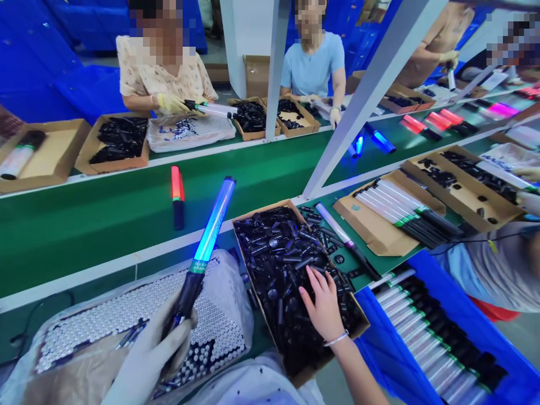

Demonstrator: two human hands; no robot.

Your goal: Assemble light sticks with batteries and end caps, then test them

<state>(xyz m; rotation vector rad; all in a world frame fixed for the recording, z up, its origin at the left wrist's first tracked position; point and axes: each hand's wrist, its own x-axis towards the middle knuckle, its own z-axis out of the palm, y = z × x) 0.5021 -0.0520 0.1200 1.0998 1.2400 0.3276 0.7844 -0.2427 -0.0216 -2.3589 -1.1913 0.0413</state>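
Note:
My left hand (156, 343), in a white glove, is wrapped around the black handle of a light baton (210, 236). The baton's tube glows blue and tilts up and to the right. Below it lies a plastic-wrapped tray of batteries (113, 309), with silver ends facing up. Bare except for a bracelet, my right hand (324, 304) rests with fingers apart on small black plastic parts (270, 247) in a cardboard box (304, 374). I see nothing held in it, though its fingertips are among the parts.
A red-lit baton (178, 197) lies on the green belt (105, 225). Another baton (343, 236) rests right of the box. A blue crate (498, 337) at lower right holds several clear batons. Metal posts (375, 95) cross the view. Co-workers sit opposite; one gloved hand (169, 104) holds a baton.

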